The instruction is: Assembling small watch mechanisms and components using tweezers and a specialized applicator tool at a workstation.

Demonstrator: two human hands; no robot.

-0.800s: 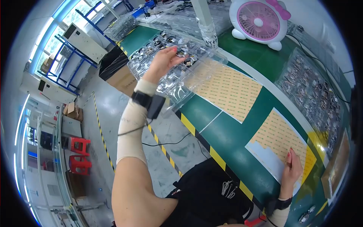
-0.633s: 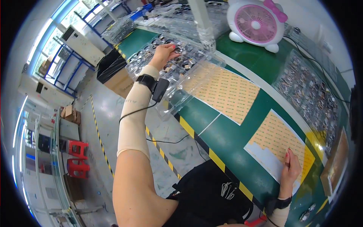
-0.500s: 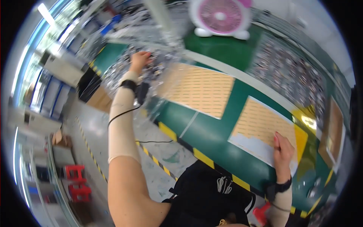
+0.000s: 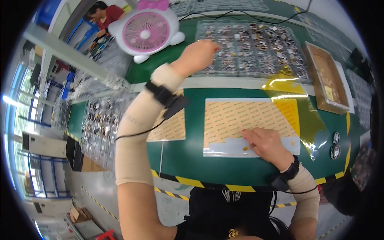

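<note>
My left hand (image 4: 196,58) reaches over the left part of a clear plastic tray (image 4: 276,52) filled with rows of small metallic parts. Its fingers are curled together; whatever they may pinch is too small to make out. On a sheet of tan adhesive stickers with green print (image 4: 236,116), my right hand (image 4: 269,146) rests low, fingers bent and drawn together. Any object in that grip is hidden. The sheet's lower strip is bare white backing, where a tiny golden-brown piece (image 4: 246,148) lies beside my right fingers.
Beyond my left arm stands a pink and white fan (image 4: 146,34). A second sticker sheet (image 4: 172,128) lies partly under that arm. Yellow film (image 4: 296,104), a shallow cardboard box (image 4: 328,80) and small round metal parts (image 4: 335,150) sit rightward. Another parts tray (image 4: 102,128) is left. A co-worker (image 4: 108,16) sits behind.
The view has swung rightward. My left hand has gone from the left parts tray to the far one beyond the sheet. My right hand remains over the right sticker sheet.
</note>
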